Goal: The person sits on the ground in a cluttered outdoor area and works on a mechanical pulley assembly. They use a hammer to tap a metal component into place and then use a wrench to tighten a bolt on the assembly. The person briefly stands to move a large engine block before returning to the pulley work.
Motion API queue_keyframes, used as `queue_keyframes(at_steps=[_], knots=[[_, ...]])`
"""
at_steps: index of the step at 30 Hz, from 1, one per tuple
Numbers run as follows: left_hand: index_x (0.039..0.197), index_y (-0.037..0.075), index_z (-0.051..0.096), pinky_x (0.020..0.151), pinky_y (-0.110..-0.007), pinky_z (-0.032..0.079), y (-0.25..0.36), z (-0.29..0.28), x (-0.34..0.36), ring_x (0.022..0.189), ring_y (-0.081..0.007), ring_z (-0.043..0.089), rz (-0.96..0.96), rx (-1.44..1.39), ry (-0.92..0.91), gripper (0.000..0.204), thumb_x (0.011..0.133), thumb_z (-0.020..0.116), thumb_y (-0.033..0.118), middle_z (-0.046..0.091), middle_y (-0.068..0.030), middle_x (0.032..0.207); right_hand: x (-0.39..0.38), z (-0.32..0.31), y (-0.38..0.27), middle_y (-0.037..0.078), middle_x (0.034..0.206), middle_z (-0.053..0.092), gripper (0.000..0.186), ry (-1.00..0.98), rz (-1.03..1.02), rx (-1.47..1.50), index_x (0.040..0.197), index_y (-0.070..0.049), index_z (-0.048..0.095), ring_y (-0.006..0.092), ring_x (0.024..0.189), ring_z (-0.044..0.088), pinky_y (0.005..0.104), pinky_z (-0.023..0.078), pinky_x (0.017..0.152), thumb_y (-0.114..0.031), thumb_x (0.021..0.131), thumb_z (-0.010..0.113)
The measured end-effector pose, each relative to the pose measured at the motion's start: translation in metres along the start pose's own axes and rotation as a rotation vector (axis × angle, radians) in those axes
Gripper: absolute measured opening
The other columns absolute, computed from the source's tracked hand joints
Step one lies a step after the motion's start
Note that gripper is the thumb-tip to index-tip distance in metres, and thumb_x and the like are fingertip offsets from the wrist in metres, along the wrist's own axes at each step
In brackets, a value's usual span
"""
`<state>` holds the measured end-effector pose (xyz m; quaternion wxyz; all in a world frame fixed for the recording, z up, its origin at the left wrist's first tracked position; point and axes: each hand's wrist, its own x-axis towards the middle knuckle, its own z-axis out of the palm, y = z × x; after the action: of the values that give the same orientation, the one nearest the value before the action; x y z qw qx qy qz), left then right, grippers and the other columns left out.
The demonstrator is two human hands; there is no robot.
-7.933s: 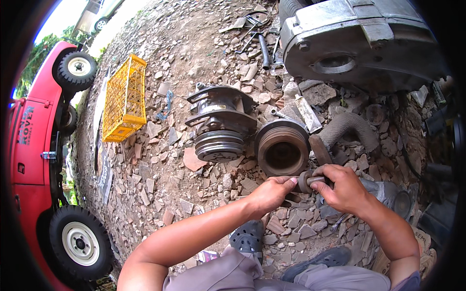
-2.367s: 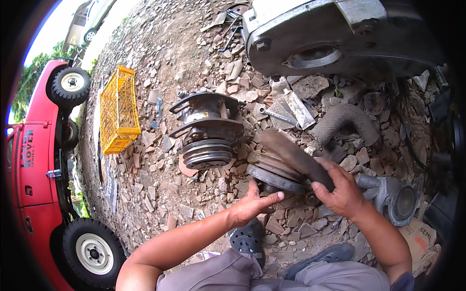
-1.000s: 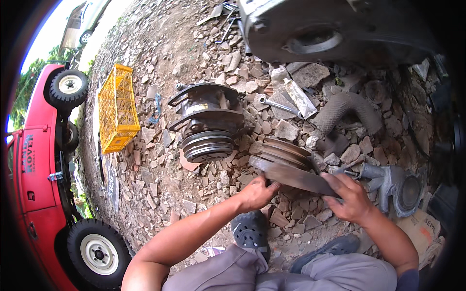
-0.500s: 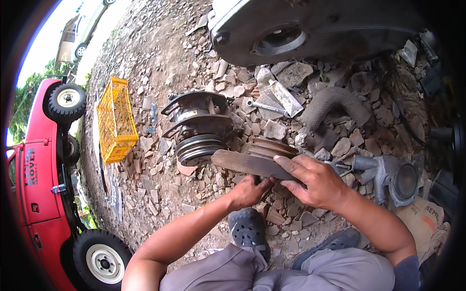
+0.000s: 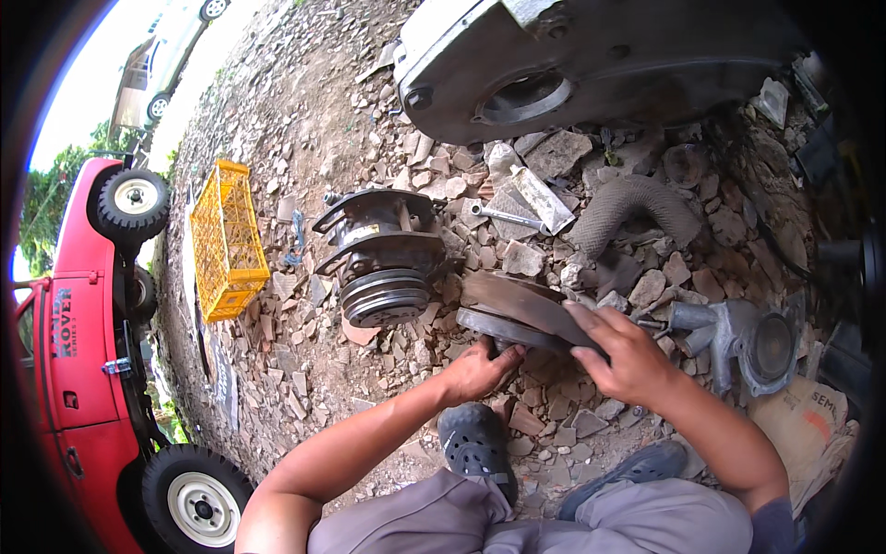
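Note:
A grooved round metal pulley (image 5: pixel 506 329) is tilted in front of me, its grey rim showing. My left hand (image 5: pixel 478 374) is closed around the shaft stub at its near side, thumb uppermost. A flat brown strip (image 5: pixel 526 300), smeared by motion, lies across the pulley's upper side. Its right end is pinched by my right hand (image 5: pixel 628 353), between thumb and fingers. Whether the strip sits inside a groove cannot be seen. To the left, an alternator (image 5: pixel 378 235) with its own grooved pulley rests on the stony ground.
Beyond lie a wrench (image 5: pixel 508 218), a ribbed curved hose (image 5: pixel 637 208) and a large metal casing (image 5: pixel 591 83). A grey pump-like casting (image 5: pixel 738 337) sits at right. At left are a yellow crate (image 5: pixel 226 242) and a red vehicle (image 5: pixel 88 342). Broken stones cover the ground.
The strip has shifted right and away from me, and the near rim of the pulley now shows below it. My right hand has moved slightly right. The left hand keeps its grip.

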<state>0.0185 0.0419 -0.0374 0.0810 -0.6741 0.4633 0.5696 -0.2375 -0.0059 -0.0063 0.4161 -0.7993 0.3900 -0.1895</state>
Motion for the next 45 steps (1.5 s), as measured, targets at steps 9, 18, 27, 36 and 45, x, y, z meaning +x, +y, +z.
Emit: queue_keyframes(at_steps=[9, 18, 27, 36, 45], knots=[[0.142, -0.007, 0.025, 0.111, -0.04, 0.03, 0.01, -0.007, -0.035, 0.133, -0.0412, 0.037, 0.109, -0.053, 0.094, 0.093, 0.088, 0.048, 0.066, 0.038, -0.032, 0.14, -0.037, -0.018, 0.039, 0.019, 0.104, 0.062, 0.055, 0.055, 0.051, 0.021, 0.135, -0.008, 0.05, 0.0372, 0.091, 0.063, 0.0405, 0.051, 0.079, -0.011, 0.081, 0.064], [0.107, -0.007, 0.058, 0.088, -0.044, 0.048, 0.025, -0.017, -0.045, 0.1, -0.0393, 0.062, 0.125, 0.234, 0.207, 0.072, 0.083, 0.06, 0.061, 0.064, -0.0269, 0.1, -0.015, -0.004, -0.003, 0.023, 0.109, 0.06, 0.053, 0.139, -0.007, 0.114, 0.136, -0.007, 0.048, 0.0404, 0.094, 0.061, 0.0433, 0.049, 0.083, -0.015, 0.086, 0.063], [0.129, -0.012, 0.039, 0.102, -0.045, 0.041, 0.01, 0.001, -0.031, 0.119, -0.0427, 0.051, 0.013, 0.274, 0.191, 0.094, 0.083, 0.054, 0.069, 0.053, -0.0335, 0.123, -0.003, -0.011, 0.007, 0.023, 0.106, 0.06, 0.052, 0.192, -0.056, 0.046, 0.136, -0.007, 0.049, 0.0393, 0.097, 0.062, 0.0391, 0.051, 0.082, -0.01, 0.085, 0.062], [0.128, -0.013, 0.042, 0.099, -0.043, 0.042, -0.003, 0.01, 0.007, 0.118, -0.0409, 0.052, 0.022, 0.26, 0.104, 0.098, 0.083, 0.045, 0.073, 0.054, -0.0317, 0.123, -0.006, -0.002, 0.016, 0.022, 0.105, 0.059, 0.051, 0.18, 0.04, 0.052, 0.135, -0.002, 0.046, 0.0397, 0.093, 0.06, 0.0422, 0.049, 0.082, -0.015, 0.088, 0.061], [0.128, -0.004, 0.044, 0.094, -0.046, 0.045, -0.011, -0.018, 0.011, 0.107, -0.0442, 0.056, 0.205, 0.297, 0.113, 0.071, 0.089, 0.046, 0.055, 0.055, -0.0357, 0.112, -0.007, -0.009, 0.014, 0.025, 0.119, 0.058, 0.052, 0.281, 0.076, 0.225, 0.135, 0.003, 0.045, 0.0377, 0.108, 0.058, 0.0398, 0.046, 0.093, -0.017, 0.09, 0.061]])
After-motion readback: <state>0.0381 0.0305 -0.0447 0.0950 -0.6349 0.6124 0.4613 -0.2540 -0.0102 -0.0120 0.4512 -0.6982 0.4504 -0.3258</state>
